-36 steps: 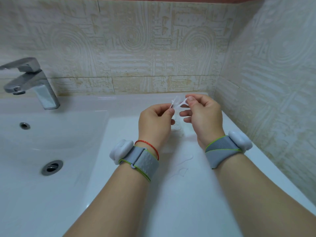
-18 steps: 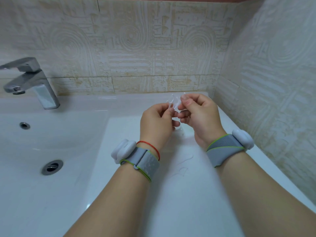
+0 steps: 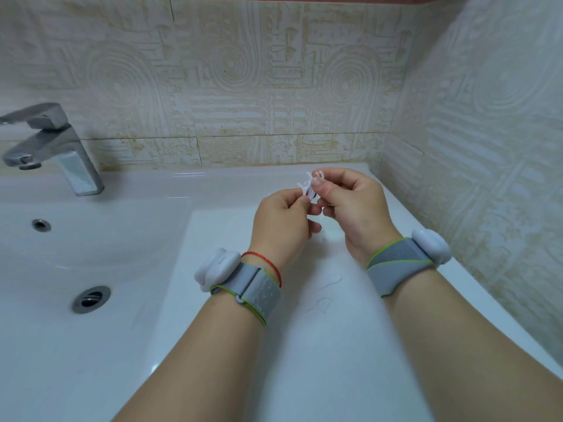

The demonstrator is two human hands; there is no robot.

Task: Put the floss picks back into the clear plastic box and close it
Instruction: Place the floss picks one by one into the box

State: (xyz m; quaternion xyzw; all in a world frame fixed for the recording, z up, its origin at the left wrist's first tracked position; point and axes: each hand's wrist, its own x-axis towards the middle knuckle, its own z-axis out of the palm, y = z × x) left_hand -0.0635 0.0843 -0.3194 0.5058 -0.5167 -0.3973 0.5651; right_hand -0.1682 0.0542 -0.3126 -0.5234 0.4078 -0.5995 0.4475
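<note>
Both hands are raised above the white counter with a small bunch of white floss picks (image 3: pixel 311 186) between them. My left hand (image 3: pixel 281 222) pinches the picks from the left with thumb and forefinger. My right hand (image 3: pixel 355 208) pinches the same bunch from the right, fingers curled. Two more floss picks lie on the counter between my wrists, one (image 3: pixel 330 283) nearer the hands and one (image 3: pixel 320 306) closer to me. The clear plastic box is mostly hidden behind my hands; only a faint glassy patch (image 3: pixel 333 231) shows under them.
A white basin (image 3: pixel 91 239) with a drain (image 3: pixel 90 298) and an overflow hole (image 3: pixel 41 224) lies to the left. A chrome tap (image 3: pixel 51 147) stands at the back left. Patterned tile walls close the back and the right side (image 3: pixel 487 147). Grey bands with white sensors wrap both wrists.
My two hands have come closer together and the picks, held apart a second ago, are now gathered in one bunch between the fingertips.
</note>
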